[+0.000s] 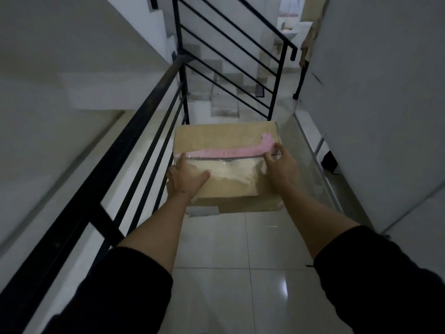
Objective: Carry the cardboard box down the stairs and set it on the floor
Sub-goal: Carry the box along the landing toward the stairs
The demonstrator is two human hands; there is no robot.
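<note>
Tan cardboard box with pink tape strip across its top; black railing left of box; glossy white floor tiles below box; black sleeves.

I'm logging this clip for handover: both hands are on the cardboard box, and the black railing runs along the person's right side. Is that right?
Not quite. The head view shows the black railing on the person's left side, with a plain wall on the right. The rest holds: the left hand and the right hand are both on the cardboard box.
</note>
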